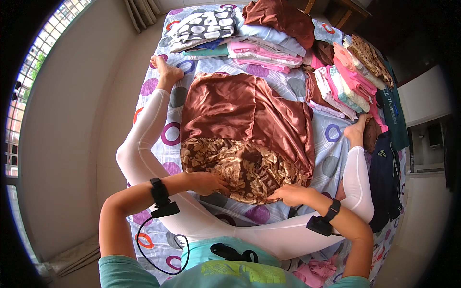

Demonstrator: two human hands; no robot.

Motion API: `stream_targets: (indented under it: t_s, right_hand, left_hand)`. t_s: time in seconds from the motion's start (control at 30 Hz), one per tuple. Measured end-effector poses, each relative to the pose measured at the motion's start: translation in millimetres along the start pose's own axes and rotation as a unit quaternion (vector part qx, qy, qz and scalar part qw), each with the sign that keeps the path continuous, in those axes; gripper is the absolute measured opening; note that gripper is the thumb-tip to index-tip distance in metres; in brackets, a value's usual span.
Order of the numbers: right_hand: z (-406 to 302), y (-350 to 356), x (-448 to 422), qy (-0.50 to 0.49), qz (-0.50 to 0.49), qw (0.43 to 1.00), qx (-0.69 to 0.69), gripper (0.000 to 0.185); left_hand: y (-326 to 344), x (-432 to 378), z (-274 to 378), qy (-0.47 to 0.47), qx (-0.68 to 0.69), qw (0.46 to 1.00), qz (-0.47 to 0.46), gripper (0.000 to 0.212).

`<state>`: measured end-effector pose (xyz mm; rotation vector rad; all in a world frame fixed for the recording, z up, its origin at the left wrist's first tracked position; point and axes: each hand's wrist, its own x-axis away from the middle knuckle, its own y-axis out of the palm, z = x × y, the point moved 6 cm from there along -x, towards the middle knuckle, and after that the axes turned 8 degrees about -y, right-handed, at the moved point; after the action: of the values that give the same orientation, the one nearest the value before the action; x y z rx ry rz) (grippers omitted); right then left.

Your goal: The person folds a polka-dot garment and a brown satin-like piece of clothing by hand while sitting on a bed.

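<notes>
A brown satin fabric piece (223, 104) with a gold-and-brown floral patterned section (230, 158) lies spread on the bed between my legs. My left hand (209, 183) rests at the lower left of the patterned section, fingers over the cloth. At the lower right edge, my right hand (291, 194) touches the hem with its fingertips; whether it pinches the cloth is hard to tell. Folds and creases run down the satin's right side. Both forearms wear black straps with small black boxes.
Folded clothes (266, 54) are stacked at the bed's far side, with more folded towels and cloths (342, 86) at the right. Dark blue clothing (383, 180) lies beyond my right leg. A pink cloth (317, 271) is near my right hip. Black cables hang by my arms.
</notes>
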<state>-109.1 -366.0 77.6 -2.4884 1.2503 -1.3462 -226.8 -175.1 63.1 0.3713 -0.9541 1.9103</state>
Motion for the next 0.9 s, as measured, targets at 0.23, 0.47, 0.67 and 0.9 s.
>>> stream_targets:
  t_s: [0.23,0.47,0.67,0.9]
  right_hand:
    - [-8,-23,-9,0.008,0.017,1.0,-0.006,0.044]
    - [-29,-90,-40,-0.078,0.282,0.951,0.098,0.05]
    - [-11,-57,-81,0.012,0.16,0.979,0.129,0.072]
    - [-18,-71,-81,0.061,0.132,0.981,0.131,0.063]
  left_hand:
    - [-28,-10,5,-0.054,0.152,0.984,0.068,0.032]
    - [-37,-14,17,-0.112,-0.166,0.937,0.287,0.088]
    - [4,-20,-2,-0.147,-0.169,0.954,0.201,0.11]
    - [-24,-32,-4,-0.186,-0.096,0.973,0.101,0.099]
